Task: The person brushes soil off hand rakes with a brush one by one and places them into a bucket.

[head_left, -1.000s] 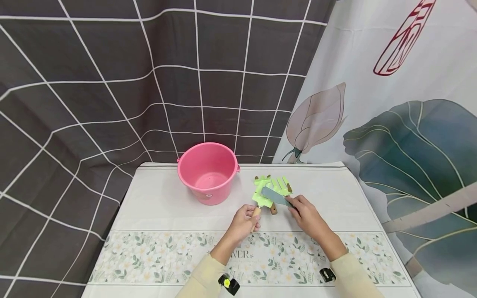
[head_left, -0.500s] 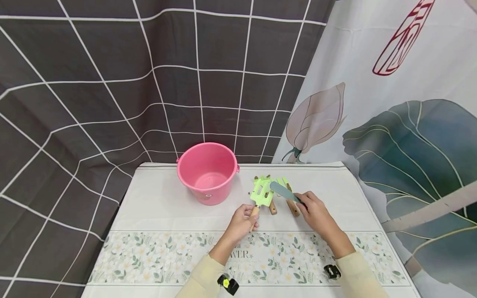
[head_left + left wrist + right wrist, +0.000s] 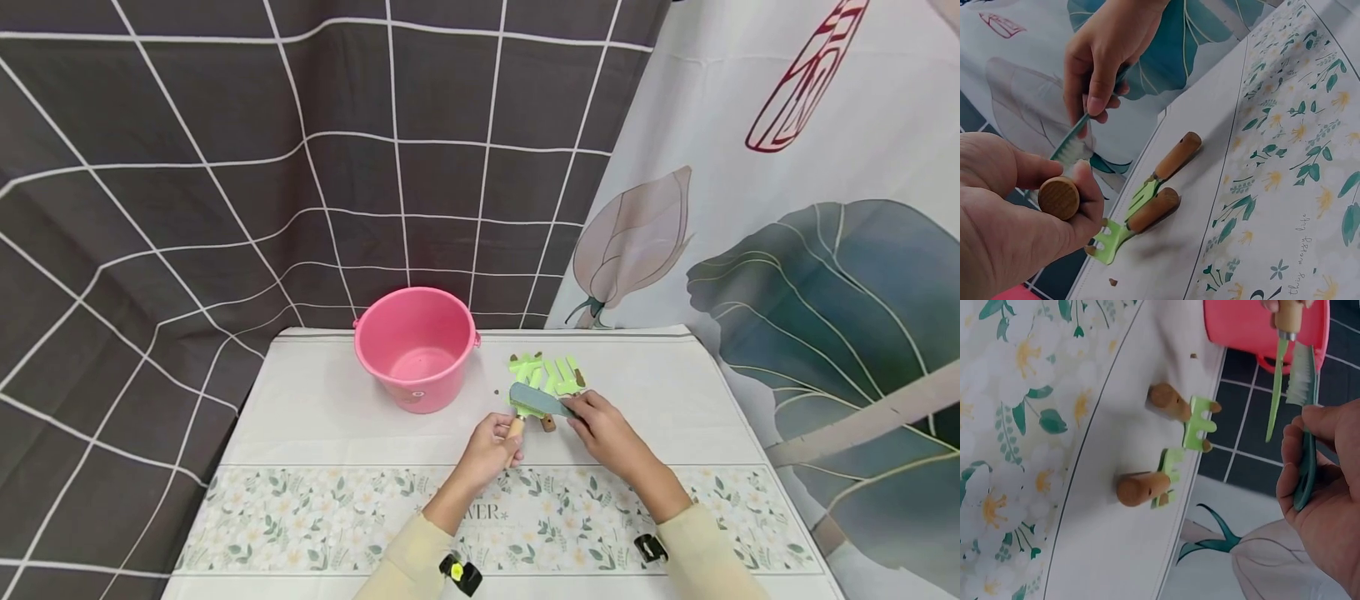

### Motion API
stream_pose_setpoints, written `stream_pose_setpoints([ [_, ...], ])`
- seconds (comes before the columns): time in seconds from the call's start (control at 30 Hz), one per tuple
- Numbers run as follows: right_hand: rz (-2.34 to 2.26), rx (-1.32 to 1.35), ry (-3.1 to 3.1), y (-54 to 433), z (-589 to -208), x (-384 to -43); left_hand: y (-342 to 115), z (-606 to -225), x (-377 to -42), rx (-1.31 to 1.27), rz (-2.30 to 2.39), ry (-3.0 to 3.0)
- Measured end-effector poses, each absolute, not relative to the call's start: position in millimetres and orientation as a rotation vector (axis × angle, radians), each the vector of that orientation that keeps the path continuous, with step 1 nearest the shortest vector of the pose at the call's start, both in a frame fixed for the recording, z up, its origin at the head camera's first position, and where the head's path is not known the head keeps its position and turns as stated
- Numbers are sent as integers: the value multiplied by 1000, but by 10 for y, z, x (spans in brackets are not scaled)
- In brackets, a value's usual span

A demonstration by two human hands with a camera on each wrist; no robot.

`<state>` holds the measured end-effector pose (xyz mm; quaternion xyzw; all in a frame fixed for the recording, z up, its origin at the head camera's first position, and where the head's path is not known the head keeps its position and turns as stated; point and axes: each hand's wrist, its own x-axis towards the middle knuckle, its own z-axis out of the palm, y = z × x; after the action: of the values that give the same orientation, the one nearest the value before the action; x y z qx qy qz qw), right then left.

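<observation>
My left hand [image 3: 487,442] grips the pale wooden handle [image 3: 516,427] of a small garden fork with a light green, slotted head. My right hand [image 3: 609,433] holds a teal brush [image 3: 534,398] by its handle, laid slantwise across the fork's head and covering much of it in the head view. In the right wrist view the pale bristles [image 3: 1299,375] face the green blade [image 3: 1275,394], seen edge-on. Two more green garden forks lie on the table behind, one [image 3: 1199,422] nearer the bucket, the other [image 3: 1169,469] farther right. Brown dirt sits on their tine tips.
An upright pink bucket [image 3: 390,337] stands at the back, left of the forks. A brown crumb [image 3: 1113,282] lies on the white tablecloth [image 3: 315,408]. A dark grid curtain [image 3: 442,183] and a printed white one hang behind the table.
The brush went right toward the edge of the held fork's head, then came back left across it. The left hand stays almost still with the fork.
</observation>
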<state>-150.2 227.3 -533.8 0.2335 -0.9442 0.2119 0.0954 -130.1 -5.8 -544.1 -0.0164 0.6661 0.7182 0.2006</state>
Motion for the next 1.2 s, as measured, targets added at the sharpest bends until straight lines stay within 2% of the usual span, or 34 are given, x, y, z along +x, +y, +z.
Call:
stream_pose_setpoints([
  [0.6, 407, 650, -2693, 2221, -5337, -1648, -16, -5444, -1288, -23, 2012, 1871],
  [0.97, 541, 549, -2792, 2255, -5206, -1685, -19, -5410, -1279, -24, 2003, 1879],
  [1.2, 544, 607, -2807, 2234, -5206, -1613, -26, -5409, -1280, -35, 2012, 1864],
])
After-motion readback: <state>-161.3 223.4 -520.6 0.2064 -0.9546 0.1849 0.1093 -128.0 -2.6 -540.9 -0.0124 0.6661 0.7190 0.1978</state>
